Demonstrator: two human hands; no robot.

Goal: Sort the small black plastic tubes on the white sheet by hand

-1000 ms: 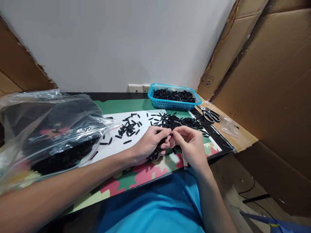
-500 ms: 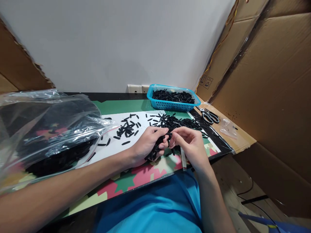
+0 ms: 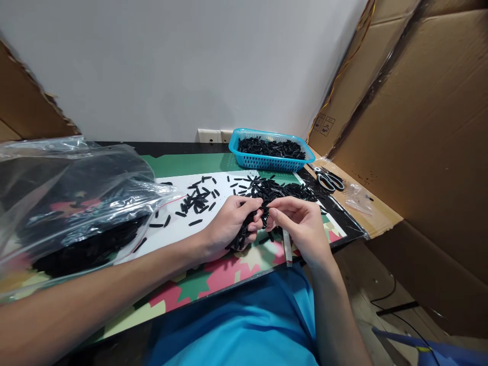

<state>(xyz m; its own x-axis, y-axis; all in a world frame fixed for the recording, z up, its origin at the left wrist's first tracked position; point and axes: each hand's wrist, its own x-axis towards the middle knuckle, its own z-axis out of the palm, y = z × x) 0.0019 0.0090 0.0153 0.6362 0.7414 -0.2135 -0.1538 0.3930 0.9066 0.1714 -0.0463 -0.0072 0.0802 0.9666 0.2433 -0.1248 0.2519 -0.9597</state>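
Note:
My left hand [image 3: 238,221] is closed around a bunch of small black strips [image 3: 241,239], whose ends stick out below the palm. Close beside its thumb, my right hand [image 3: 299,223] has its thumb and index finger bent together; whatever they pinch is too small to make out. Behind both hands lies a pile of the same black pieces [image 3: 282,190]. More loose pieces [image 3: 196,199] are scattered over a white sheet [image 3: 179,231] to the left. A flat grey strip [image 3: 287,249] lies just under my right hand.
A blue basket [image 3: 267,163] full of black pieces stands against the wall. Scissors [image 3: 330,180] and a small plastic bag [image 3: 358,200] lie on cardboard at the right. A large clear bag [image 3: 87,203] with black pieces covers the left side.
The view has shifted slightly. The thin black piece seen between my two hands before no longer shows there; both hands stay close together.

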